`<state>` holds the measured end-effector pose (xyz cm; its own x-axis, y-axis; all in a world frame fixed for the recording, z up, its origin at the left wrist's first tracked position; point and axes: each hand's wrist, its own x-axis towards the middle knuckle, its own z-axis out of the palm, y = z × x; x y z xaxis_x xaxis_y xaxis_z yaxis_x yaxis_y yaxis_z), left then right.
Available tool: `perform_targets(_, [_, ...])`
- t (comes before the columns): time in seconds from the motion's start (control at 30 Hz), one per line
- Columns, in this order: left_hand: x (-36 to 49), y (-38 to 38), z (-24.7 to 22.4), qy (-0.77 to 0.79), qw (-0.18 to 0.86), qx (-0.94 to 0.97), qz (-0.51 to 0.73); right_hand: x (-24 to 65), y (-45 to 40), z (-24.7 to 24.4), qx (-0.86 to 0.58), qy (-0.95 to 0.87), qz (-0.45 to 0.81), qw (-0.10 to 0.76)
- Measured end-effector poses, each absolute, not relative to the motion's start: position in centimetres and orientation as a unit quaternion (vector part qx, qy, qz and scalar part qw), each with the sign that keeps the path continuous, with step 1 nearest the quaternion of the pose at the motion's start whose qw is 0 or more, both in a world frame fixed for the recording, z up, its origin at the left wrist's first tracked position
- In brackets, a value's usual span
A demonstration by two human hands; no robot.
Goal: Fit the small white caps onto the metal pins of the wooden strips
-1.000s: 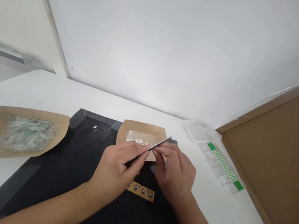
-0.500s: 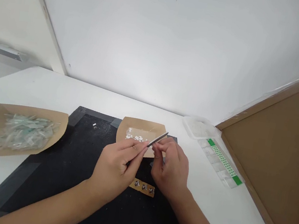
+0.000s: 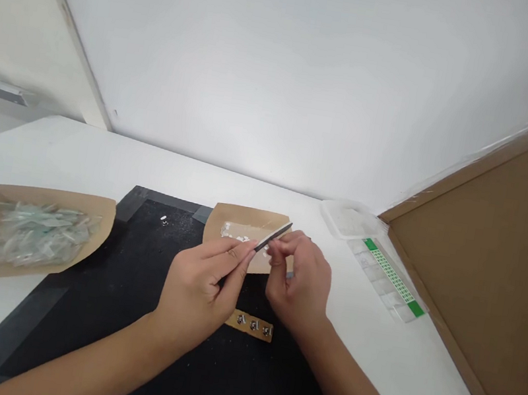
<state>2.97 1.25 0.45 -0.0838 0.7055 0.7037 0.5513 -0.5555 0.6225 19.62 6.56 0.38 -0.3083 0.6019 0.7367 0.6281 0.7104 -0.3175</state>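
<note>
A thin flat strip (image 3: 274,236), dark on one edge and pale on the other, slants up to the right above a brown paper tray (image 3: 246,215) with small white pieces. My left hand (image 3: 204,281) pinches the strip's lower end between thumb and fingers. At the strip's right side, my right hand (image 3: 300,277) has its thumb and fingertips pressed together; whatever is between them is too small to make out. Below the hands, a narrow yellow-brown strip with several small metal parts (image 3: 254,325) lies on the black mat (image 3: 123,329), its left end hidden by my left hand.
A larger brown paper tray (image 3: 99,225) at the left holds many clear plastic packets. At the right are a translucent container (image 3: 348,219) and a clear compartment box with a green label (image 3: 394,278). A cardboard panel (image 3: 499,261) stands beyond them. Small bits lie on the mat's upper left.
The view has shifted slightly. Both hands keep their pinched poses around the thin strip, which now shows a wider pale face.
</note>
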Motion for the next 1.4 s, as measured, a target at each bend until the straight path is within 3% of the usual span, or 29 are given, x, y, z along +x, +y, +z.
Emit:
perform_targets(1.07, [2.4, 1.7, 0.6, 0.501, 0.149, 0.653, 0.548, 18.8, 7.1, 0.2, -0.357, -0.821, -0.026, 0.445])
perform_targets(1.4, [2.2, 1.5, 1.1, 0.496, 0.124, 0.662, 0.548, 19.0, 7.4, 0.3, -0.363, -0.817, -0.044, 0.446])
